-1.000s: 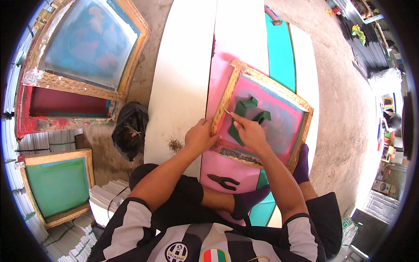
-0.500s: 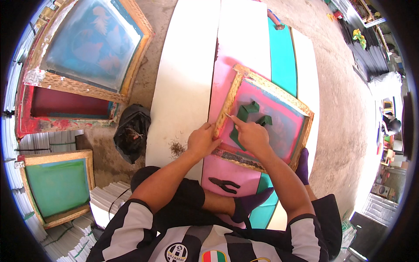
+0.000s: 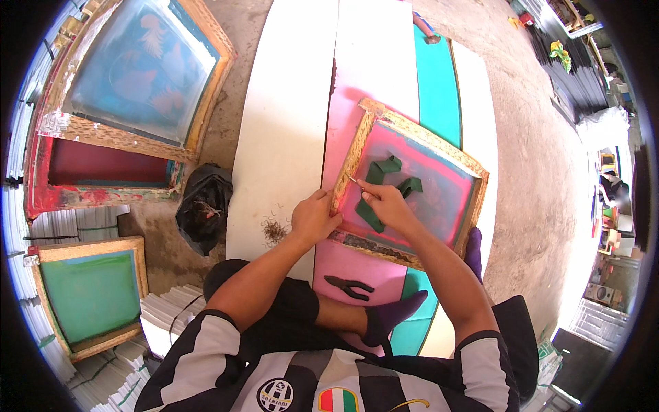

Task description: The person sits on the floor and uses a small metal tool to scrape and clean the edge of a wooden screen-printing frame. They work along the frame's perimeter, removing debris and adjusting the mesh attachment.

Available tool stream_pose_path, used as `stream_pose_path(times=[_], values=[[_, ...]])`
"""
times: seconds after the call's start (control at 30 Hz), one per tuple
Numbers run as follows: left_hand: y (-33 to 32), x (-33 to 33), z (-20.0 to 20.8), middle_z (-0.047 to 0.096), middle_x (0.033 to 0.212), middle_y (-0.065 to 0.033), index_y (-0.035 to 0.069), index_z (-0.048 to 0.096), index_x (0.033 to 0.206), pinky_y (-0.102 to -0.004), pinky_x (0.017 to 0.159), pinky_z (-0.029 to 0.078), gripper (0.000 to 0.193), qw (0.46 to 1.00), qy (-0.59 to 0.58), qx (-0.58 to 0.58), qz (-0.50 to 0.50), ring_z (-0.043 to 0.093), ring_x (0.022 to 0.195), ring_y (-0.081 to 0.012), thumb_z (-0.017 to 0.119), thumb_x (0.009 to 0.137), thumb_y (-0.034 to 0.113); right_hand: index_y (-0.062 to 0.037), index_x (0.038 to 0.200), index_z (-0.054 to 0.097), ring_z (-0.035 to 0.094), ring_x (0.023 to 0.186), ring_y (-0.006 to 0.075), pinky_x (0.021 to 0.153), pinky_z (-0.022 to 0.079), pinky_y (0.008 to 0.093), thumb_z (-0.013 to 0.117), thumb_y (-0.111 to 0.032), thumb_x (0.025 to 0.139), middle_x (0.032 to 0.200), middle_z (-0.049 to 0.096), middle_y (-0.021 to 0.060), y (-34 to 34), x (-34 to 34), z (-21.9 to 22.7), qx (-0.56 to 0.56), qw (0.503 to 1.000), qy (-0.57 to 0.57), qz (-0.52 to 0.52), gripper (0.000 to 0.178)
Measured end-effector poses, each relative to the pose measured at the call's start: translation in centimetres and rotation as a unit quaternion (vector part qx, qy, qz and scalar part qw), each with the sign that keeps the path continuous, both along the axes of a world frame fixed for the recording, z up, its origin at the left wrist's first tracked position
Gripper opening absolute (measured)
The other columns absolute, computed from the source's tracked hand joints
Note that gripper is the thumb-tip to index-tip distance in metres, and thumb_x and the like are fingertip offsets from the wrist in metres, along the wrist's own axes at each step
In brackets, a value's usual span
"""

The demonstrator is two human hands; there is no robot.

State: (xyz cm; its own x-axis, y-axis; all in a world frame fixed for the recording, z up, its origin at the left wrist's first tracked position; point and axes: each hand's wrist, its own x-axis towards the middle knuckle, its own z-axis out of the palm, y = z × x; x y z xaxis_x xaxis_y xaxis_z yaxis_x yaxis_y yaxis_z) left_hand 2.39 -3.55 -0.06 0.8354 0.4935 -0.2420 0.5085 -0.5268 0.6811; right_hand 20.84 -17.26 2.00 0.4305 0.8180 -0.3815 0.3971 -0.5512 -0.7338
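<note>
A wooden screen-printing frame (image 3: 353, 154) lies tilted on the pink and white boards before me, its mesh tinted pink and blue. My left hand (image 3: 314, 218) grips the frame's left bar near the lower corner, fingers closed around the wood. My right hand (image 3: 388, 206) reaches over the mesh, pinching a small thin tool (image 3: 352, 179) whose tip is at the inner side of that same bar. A folded dark green strip (image 3: 371, 215) lies on the mesh beside my right hand, partly covered by it.
Black-handled pliers (image 3: 349, 287) lie near my foot. A pile of small bent metal bits (image 3: 274, 231) sits on the white board, left of the frame. A black plastic bag (image 3: 206, 206) and more screen frames (image 3: 130, 137) stand at the left. A hammer (image 3: 427, 33) rests at the far end.
The view has shifted slightly, so the scene sits a little further left. My right hand's fingers have moved a little along the left bar; my left hand keeps its grip.
</note>
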Motion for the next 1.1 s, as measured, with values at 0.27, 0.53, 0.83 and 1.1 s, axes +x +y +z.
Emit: stream_pose_path(times=[0.27, 0.53, 0.83, 1.1], values=[[0.1, -0.3, 0.1, 0.069, 0.108, -0.0147, 0.012, 0.067, 0.130, -0.0490, 0.081, 0.058, 0.056, 1.000, -0.017, 0.003, 0.006, 0.071, 0.094, -0.0383, 0.077, 0.078, 0.028, -0.0135, 0.149, 0.058, 0.064, 0.067, 0.0213, 0.067, 0.052, 0.0424, 0.061, -0.021, 0.105, 0.076, 0.072, 0.0060, -1.1, -0.6, -1.2, 0.013, 0.985, -0.159, 0.069, 0.044], [0.2, -0.6, -0.3, 0.069, 0.107, -0.0150, 0.013, 0.067, 0.130, -0.0487, 0.081, 0.058, 0.057, 1.000, -0.028, 0.010, 0.008, 0.071, 0.095, -0.0377, 0.080, 0.077, 0.028, -0.0110, 0.148, 0.058, 0.060, 0.078, 0.0112, 0.075, 0.052, 0.0333, 0.062, -0.019, 0.106, 0.088, 0.071, -0.0012, -0.5, 0.6, -2.4, 0.024, 0.993, 0.109, -0.027, 0.043], [0.2, -0.6, -0.4, 0.070, 0.107, -0.0154, 0.011, 0.066, 0.132, -0.0485, 0.079, 0.058, 0.060, 0.999, -0.039, 0.011, 0.003, 0.071, 0.093, -0.0380, 0.080, 0.077, 0.029, -0.0167, 0.146, 0.063, 0.044, 0.065, 0.0050, 0.061, 0.041, 0.0224, 0.061, -0.020, 0.107, 0.074, 0.053, -0.0041, -1.1, -0.5, -2.5, 0.082, 0.996, -0.043, -0.004, 0.040], [0.6, -0.9, 0.1, 0.069, 0.111, -0.0150, 0.004, 0.062, 0.134, -0.0490, 0.080, 0.058, 0.062, 1.000, -0.019, 0.005, -0.019, 0.071, 0.093, -0.0386, 0.078, 0.080, 0.029, -0.0213, 0.150, 0.060, 0.041, 0.049, 0.0082, 0.043, 0.034, 0.0260, 0.055, -0.027, 0.110, 0.070, 0.051, -0.0008, 0.7, 0.3, 2.0, -0.096, 0.906, 0.372, -0.178, 0.041]])
